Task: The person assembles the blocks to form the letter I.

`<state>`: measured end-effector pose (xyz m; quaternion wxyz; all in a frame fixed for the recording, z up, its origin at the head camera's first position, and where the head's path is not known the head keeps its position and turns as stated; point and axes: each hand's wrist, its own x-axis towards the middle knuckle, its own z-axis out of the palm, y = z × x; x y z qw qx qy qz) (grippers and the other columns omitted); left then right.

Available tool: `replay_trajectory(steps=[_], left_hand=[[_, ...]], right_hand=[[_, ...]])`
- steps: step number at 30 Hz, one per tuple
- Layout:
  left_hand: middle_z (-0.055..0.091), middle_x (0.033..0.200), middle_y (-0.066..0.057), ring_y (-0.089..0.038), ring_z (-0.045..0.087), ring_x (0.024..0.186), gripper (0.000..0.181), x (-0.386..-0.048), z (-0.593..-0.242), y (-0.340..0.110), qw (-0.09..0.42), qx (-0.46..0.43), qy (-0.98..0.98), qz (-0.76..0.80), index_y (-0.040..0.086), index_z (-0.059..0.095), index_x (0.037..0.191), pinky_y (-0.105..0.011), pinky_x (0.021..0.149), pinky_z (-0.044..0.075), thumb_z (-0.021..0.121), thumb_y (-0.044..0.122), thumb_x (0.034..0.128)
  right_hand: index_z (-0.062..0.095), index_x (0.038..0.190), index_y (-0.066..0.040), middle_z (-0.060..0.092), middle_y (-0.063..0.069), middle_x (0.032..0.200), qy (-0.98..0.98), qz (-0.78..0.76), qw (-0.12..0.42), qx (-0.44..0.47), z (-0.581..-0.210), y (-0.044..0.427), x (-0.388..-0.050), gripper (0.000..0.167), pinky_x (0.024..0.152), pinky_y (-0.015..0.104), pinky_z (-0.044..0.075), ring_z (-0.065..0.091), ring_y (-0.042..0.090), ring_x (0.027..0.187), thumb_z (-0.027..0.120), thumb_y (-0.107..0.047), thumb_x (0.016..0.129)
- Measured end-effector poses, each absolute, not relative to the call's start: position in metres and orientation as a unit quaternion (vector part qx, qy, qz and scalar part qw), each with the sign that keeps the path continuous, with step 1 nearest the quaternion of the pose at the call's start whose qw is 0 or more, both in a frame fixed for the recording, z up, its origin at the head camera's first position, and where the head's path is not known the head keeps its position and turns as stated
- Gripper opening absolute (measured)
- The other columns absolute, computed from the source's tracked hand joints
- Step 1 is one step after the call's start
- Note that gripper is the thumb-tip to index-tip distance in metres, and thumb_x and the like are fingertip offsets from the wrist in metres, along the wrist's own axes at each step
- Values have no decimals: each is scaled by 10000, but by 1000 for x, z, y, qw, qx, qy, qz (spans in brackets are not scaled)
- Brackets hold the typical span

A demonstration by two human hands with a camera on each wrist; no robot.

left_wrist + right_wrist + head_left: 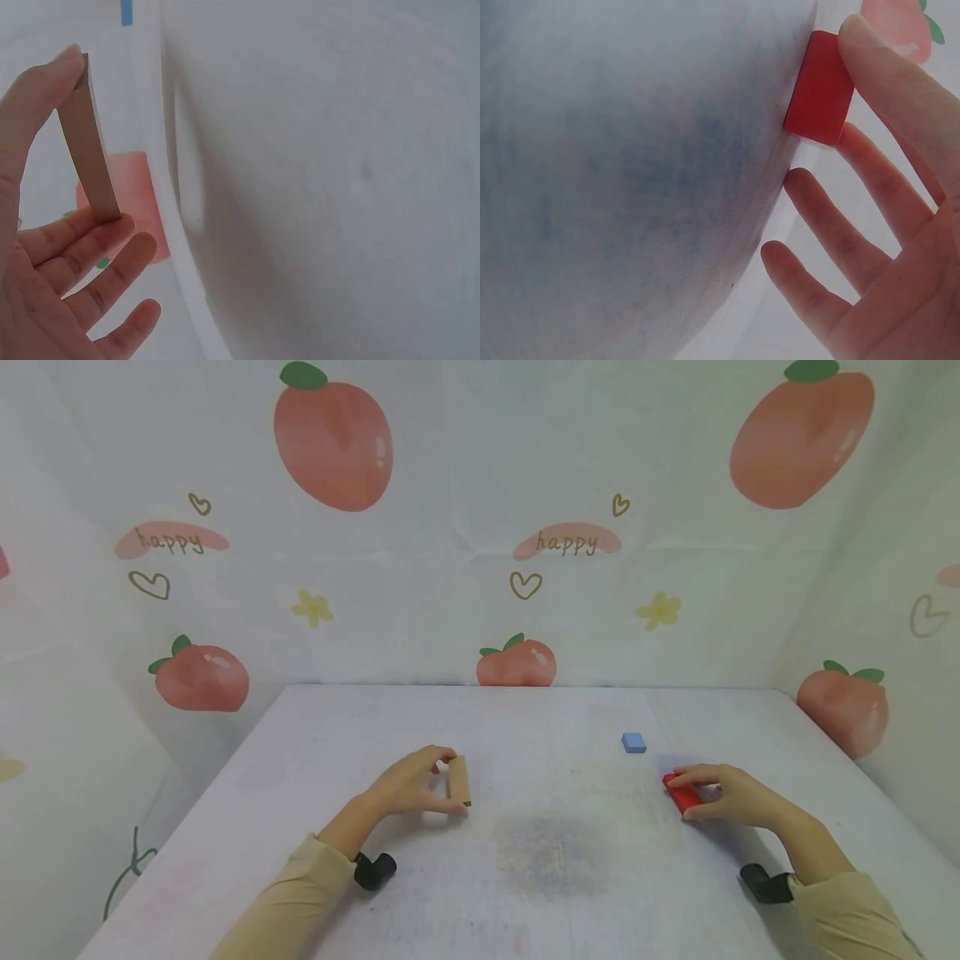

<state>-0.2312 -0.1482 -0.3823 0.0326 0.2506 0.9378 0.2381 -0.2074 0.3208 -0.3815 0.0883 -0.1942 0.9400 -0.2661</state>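
In the head view, my left hand [408,785] is left of the middle of the table and pinches a tan wooden block [459,781] by its two ends. The left wrist view has the thumb on one end of this wooden block [91,154] and fingertips at the other, the remaining fingers spread. Over on the right, my right hand [731,795] holds a red block [684,795] between thumb and fingers. Seen from the right wrist, the red block [821,90] is close to the tabletop, with two fingers extended away from it.
A small blue block [633,742] lies on the white table [525,727], beyond the red block. Behind the table hangs a white cloth [450,468] printed with peaches. Black wrist devices [375,871] sit at both cuffs. A greenish cord [133,864] shows at far left.
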Motion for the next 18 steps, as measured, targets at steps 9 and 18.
replay_trajectory(steps=[9,18], left_hand=[[583,1222,-54,-185,592,1031,812,-231,-383,-137,28,263,938,226,66,493,1296,-364,864,487,785,489,668],[577,1232,-57,-197,594,1042,797,-231,-383,-127,39,271,932,237,63,494,1287,-382,881,484,789,473,671]], right_hand=[[673,1118,-103,553,267,1260,942,-263,88,-190,-383,321,-207,394,859,592,456,469,490,1147,756,-229,753],[673,1116,-94,557,265,1256,941,-264,87,-194,-383,321,-207,392,859,583,462,472,487,1147,758,-214,753]])
